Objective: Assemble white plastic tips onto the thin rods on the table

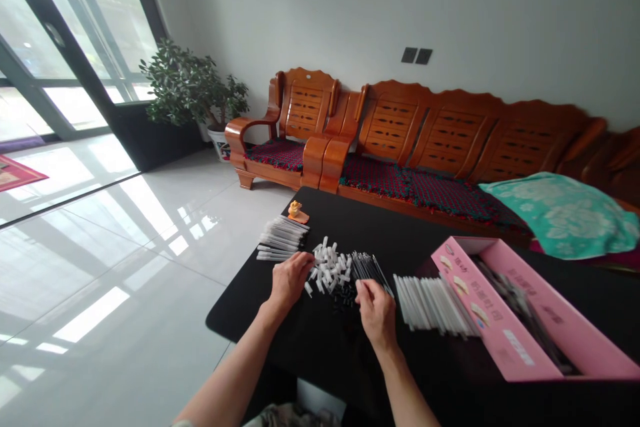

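many small white caps (329, 268) lie between the nearer left hand (290, 277) and the right hand (377, 308), fingers curled, their grip impossible to tell.

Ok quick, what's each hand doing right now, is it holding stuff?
Left hand: closed, fingertips beside the small white pieces; can't tell if holding anything.
Right hand: closed, near the thin dark rods; can't tell either.

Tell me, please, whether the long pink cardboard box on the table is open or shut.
Open: no lid covers the long pink cardboard box, and dark, slender items show inside.
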`<move>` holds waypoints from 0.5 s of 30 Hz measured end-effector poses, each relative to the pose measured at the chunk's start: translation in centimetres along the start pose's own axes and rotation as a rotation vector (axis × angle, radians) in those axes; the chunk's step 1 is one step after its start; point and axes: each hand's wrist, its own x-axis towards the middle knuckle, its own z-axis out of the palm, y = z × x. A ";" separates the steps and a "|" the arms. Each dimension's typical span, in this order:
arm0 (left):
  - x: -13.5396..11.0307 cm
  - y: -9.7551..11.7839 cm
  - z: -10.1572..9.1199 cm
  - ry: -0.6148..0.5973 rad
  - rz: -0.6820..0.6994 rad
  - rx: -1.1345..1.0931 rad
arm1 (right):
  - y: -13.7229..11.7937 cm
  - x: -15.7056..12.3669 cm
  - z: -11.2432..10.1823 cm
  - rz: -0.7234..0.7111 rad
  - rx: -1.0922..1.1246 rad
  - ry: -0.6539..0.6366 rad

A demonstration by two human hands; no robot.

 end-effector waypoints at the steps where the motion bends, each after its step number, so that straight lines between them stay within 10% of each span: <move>1: 0.1 0.8 0.1 -0.018 0.042 -0.034 | -1.0 0.5 0.2 0.064 0.103 -0.080; 9: -0.1 4.1 0.4 -0.111 0.163 -0.288 | -2.6 2.2 1.9 0.355 0.488 -0.247; 15: -0.2 3.7 1.4 0.020 -0.224 -0.687 | -2.4 1.6 1.9 0.407 0.619 -0.120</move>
